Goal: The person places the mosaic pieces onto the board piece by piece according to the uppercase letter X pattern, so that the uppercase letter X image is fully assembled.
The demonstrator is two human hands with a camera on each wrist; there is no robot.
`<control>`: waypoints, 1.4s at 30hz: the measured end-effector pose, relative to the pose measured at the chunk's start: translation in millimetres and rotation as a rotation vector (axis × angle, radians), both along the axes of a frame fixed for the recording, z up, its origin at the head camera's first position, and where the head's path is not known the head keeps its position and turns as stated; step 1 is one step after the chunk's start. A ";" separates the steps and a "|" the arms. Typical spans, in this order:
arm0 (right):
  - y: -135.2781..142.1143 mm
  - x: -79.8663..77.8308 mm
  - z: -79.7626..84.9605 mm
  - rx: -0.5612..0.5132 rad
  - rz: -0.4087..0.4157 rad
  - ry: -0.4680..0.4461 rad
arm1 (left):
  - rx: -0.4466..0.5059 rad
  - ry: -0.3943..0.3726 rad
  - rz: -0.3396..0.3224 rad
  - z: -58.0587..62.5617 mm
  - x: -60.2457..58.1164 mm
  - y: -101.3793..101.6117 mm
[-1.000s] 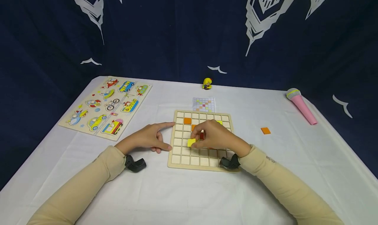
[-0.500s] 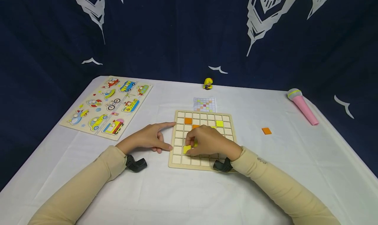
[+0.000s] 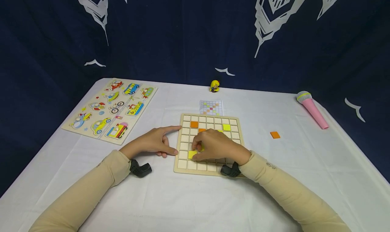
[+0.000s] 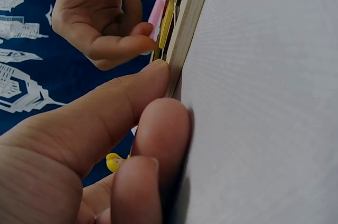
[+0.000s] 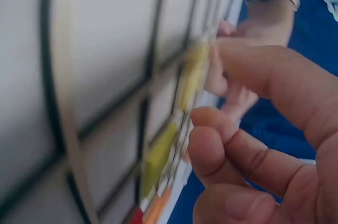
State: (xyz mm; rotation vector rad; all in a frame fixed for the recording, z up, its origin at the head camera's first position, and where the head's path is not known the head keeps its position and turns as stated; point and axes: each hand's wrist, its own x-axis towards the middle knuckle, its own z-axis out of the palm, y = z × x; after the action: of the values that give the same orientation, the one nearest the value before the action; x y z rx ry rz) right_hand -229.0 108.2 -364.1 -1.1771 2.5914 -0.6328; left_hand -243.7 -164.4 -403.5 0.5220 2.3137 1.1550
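A wooden grid board (image 3: 207, 173) lies on the table with orange and yellow square tiles in some cells. My right hand (image 3: 214, 144) is low over its left half, thumb and curled forefinger at opposite edges of a yellow tile (image 3: 192, 154), which sits over a cell near the lower left. In the left wrist view this yellow tile (image 4: 167, 23) stands slightly proud of the board's edge. My left hand (image 3: 152, 142) touches the board's left rim with outstretched forefinger and thumb. Another yellow tile (image 5: 159, 160) and a red one (image 5: 136, 217) show in the right wrist view; my right hand covers the board's middle.
A small printed grid card (image 3: 211, 107) lies behind the board, with a yellow figurine (image 3: 214, 86) beyond. To the left is a vehicle puzzle board (image 3: 100, 113). A loose orange tile (image 3: 275, 135) and a pink toy microphone (image 3: 315, 113) lie to the right.
My right hand has carried the yellow tile down and left to a cell near the lower left, where the tile has since settled slightly lower. My left hand stays at the rim.
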 end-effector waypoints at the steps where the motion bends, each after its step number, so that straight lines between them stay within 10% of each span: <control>1: 2.7 -0.8 1.5 -0.022 -0.003 -0.017 | 0.000 0.000 0.001 0.1 0.1 0.1; 15: 81.5 -13.5 12.1 -0.273 -0.066 -0.219 | -0.018 -0.003 0.012 0.1 0.3 0.9; 30: 167.0 -17.1 17.7 -0.423 -0.134 -0.208 | -0.037 0.003 0.015 -0.6 -0.2 1.2; 42: 230.3 -24.9 7.7 -0.503 -0.456 -0.230 | -0.052 0.013 0.013 -0.6 -0.2 1.5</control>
State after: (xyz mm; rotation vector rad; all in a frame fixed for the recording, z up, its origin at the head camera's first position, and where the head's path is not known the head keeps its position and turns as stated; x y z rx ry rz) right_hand -253.9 338.6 -356.4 -0.5523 2.5781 -1.4838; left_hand -243.9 -162.9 -404.1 0.4977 2.3551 1.0967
